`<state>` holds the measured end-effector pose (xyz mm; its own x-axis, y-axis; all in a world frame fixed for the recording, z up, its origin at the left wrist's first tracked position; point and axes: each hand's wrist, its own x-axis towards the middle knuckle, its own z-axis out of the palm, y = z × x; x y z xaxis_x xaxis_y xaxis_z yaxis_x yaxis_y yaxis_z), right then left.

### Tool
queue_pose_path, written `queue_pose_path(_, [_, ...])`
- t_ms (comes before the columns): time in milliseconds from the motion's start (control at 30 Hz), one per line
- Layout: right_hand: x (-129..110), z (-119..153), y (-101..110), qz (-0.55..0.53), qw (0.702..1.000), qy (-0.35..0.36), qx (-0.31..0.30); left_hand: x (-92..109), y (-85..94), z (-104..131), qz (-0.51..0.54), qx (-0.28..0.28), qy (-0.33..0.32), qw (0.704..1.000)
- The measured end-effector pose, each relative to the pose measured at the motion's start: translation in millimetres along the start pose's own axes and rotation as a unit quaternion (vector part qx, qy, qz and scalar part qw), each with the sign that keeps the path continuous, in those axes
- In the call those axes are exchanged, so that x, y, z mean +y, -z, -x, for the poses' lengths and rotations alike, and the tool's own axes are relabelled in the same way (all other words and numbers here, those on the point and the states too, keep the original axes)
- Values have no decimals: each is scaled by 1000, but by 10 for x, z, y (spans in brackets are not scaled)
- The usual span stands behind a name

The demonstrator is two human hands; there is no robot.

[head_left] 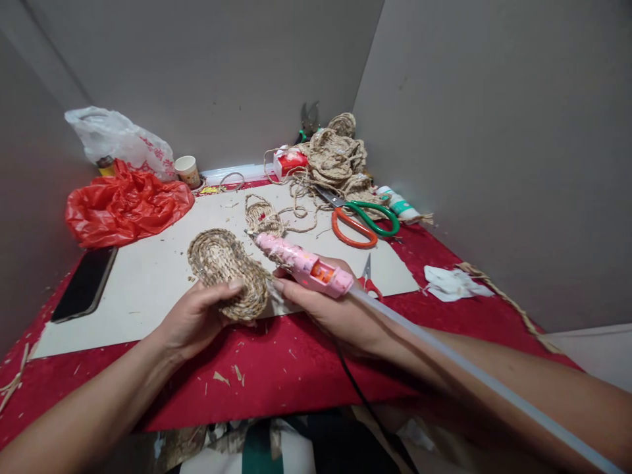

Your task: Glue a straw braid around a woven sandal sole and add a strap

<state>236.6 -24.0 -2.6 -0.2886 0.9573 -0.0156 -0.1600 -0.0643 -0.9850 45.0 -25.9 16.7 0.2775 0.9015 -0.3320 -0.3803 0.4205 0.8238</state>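
Observation:
My left hand [195, 313] is closed on a coiled straw sole [216, 253], thumb on its upper face and fingers underneath. The sole is tilted above the front of a white board. In my right hand [340, 313] sits a pink glue gun [296, 258], its nozzle pointing left and away from me. A long translucent glue stick [459, 362] runs out of its back end along my right forearm. My right fingertips are by the sole's right edge; whether they also pinch a strand cannot be made out. Behind the nozzle lies a small woven straw piece [264, 216].
Large scissors [363, 224] with orange and green handles lie by a braided cord heap [336, 155]. Small red scissors [368, 283] rest behind my right hand. A phone [83, 284], red bag [128, 207] and paper cup [187, 171] occupy the left. Grey walls enclose the table.

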Motion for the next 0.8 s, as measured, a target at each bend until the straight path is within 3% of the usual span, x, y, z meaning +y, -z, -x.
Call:
queue_pose_path(200, [16,29,43,192,973,130,6,-15,41,-23,-24,-19,-13,999])
queue_pose_path(333, [-42,36,63,225,964,141,19,6,72,-29,-13,-1,-18,1000])
queue_pose_path(500, [-348,146,117,211,963,124,113,102,174,-69,5,26,-65,998])
queue_pose_path(533, [-401,183,127,205,965,122,106,121,195,-80,7,24,-74,997])
queue_pose_path(700, [-425,307,103,230,962,135,-51,156,260,-120,-19,7,-92,996])
queue_pose_path(800, [-349,292,49,252,960,99,-75,139,283,-132,-44,-6,-94,995])
